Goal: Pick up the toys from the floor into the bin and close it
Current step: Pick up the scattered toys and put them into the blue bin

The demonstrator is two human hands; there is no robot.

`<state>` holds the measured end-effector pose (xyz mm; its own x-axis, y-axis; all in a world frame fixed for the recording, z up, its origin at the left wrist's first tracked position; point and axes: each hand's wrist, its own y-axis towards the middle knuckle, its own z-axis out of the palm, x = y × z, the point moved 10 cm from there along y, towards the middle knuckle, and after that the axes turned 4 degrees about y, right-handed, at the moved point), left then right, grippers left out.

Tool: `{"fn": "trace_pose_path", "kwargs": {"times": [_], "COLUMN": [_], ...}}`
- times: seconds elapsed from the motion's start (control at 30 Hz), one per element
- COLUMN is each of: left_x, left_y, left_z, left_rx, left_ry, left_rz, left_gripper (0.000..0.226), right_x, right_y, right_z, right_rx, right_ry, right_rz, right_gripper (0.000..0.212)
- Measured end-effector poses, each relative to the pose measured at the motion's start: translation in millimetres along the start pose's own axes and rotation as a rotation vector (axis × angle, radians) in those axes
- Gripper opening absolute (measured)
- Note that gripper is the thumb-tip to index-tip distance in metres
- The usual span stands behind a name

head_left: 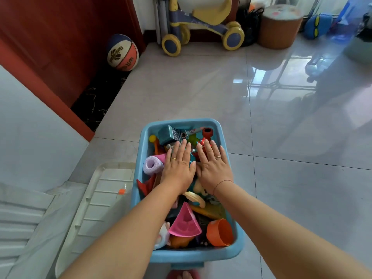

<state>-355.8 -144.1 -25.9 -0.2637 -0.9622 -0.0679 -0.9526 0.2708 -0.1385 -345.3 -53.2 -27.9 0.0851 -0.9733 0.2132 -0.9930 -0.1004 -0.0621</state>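
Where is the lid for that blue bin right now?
In the head view, the clear lid lies flat on the floor just left of the blue bin, beside the left forearm and touching the bin's left wall.

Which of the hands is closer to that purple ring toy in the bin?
Left. The left hand lies flat on the toys right beside the purple ring toy, its edge almost touching it. The right hand is farther, beyond the left.

A home's tiled room: beyond a blue toy bin (182, 256) stand a child's ride-on trike (203, 27), a basketball (122, 52) by a red door (60, 37).
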Motion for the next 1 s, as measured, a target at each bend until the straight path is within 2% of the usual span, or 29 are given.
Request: {"fn": "trace_pose_path", "kwargs": {"times": [0.13, 0.3, 0.33, 0.4, 0.47, 0.5, 0.53, 0.63, 0.7, 0.77, 0.83, 0.87, 0.93, 1.0], "left_x": [-12.6, -8.9, -9.0, 4.0, 47.6, 76.9, 104.9, 188.4, 238.4, 265.5, 267.4, 258.2, 223.4, 175.4], "left_y": [-21.5, -16.3, -18.2, -36.1, -80.4, -105.6, -127.4, -170.7, -197.4, -216.7, -224.3, -220.8, -192.2, -155.2], "left_z": [7.8, 11.7, 5.5, -24.9, -56.0, -55.1, -45.8, 0.5, 27.5, 46.6, 57.9, 61.7, 62.0, 53.1], "left_rx": [0.034, 0.167, 0.154, -0.047, -0.353, -0.433, -0.445, -0.299, -0.225, -0.165, -0.121, -0.088, 0.022, 0.133], "left_ry": [0.004, -0.137, -0.177, -0.314, -0.461, -0.495, -0.506, -0.517, -0.570, -0.621, -0.773, -0.906, -1.147, -1.244], "left_rz": [0.021, -0.005, -0.001, -0.049, -0.256, -0.382, -0.489, -0.778, -1.007, -1.116, -1.105, -1.070, -0.914, -0.725], "left_gripper": [0.062, 0.069, 0.070, 0.071, 0.070, 0.071, 0.074, 0.086, 0.080, 0.075, 0.071, 0.066, 0.059, 0.065], "right_x": [-0.5, -7.9, -10.8, -17.3, -24.1, -26.6, -27.2, 7.7, 65.5, 136.7, 185.8, 190.5, 157.7, 87.4], "right_y": [-18.8, -26.2, -27.2, -31.3, -38.3, -41.9, -45.3, -52.9, -63.5, -82.7, -101.8, -103.7, -93.2, -87.4], "right_z": [3.2, 6.3, 5.2, 1.2, -1.8, -3.7, -6.6, -31.3, -46.0, -37.4, -17.5, -10.2, -11.5, -22.9], "right_rx": [0.026, 0.046, 0.046, 0.040, 0.046, 0.044, 0.033, -0.121, -0.195, -0.134, -0.074, -0.077, -0.158, -0.239], "right_ry": [0.012, 0.005, 0.005, -0.021, -0.060, -0.058, -0.038, 0.065, 0.136, 0.167, 0.111, 0.078, 0.064, 0.051], "right_rz": [-0.002, 0.047, 0.058, 0.067, 0.084, 0.101, 0.118, 0.053, -0.117, -0.327, -0.441, -0.421, -0.226, 0.092], "right_gripper": [0.074, 0.065, 0.066, 0.070, 0.073, 0.073, 0.072, 0.072, 0.068, 0.064, 0.063, 0.061, 0.057, 0.057]}}
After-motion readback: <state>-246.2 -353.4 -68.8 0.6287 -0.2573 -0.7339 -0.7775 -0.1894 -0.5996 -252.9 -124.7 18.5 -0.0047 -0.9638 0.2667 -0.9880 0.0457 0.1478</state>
